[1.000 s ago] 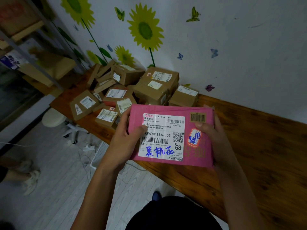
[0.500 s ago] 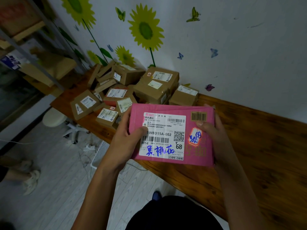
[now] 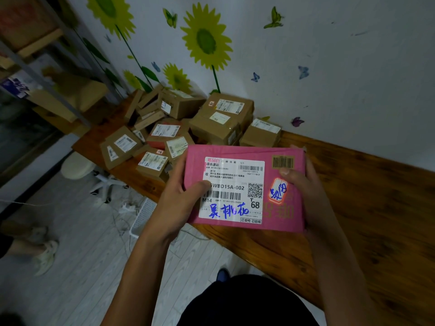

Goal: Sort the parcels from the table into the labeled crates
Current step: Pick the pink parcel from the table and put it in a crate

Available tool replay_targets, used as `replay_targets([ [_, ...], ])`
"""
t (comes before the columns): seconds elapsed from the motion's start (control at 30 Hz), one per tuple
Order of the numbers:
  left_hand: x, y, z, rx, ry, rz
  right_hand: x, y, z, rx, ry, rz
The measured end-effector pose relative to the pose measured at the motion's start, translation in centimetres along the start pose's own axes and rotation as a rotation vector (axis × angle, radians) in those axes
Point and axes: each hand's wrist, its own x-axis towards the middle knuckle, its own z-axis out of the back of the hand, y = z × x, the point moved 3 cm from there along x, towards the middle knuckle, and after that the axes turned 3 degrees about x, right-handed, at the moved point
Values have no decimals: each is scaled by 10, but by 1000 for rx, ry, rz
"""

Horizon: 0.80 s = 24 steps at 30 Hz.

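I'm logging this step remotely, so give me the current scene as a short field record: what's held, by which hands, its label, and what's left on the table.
held item: pink parcel, label side up
left hand: left hand grips the parcel's left edge, thumb on the white shipping label
right hand: right hand grips the right edge, thumb near the small barcode sticker
label marks: printed 68, blue handwriting
remaining: pile of brown cardboard parcels on the wooden table, by the wall
crates: no labeled crate identifiable; a white basket stands on the floor
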Motion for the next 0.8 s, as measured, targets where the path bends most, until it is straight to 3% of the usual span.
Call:
replay_targets([
  [0.8,0,2,-4,-2,157,-45,9,-2,8,16,-28,17],
])
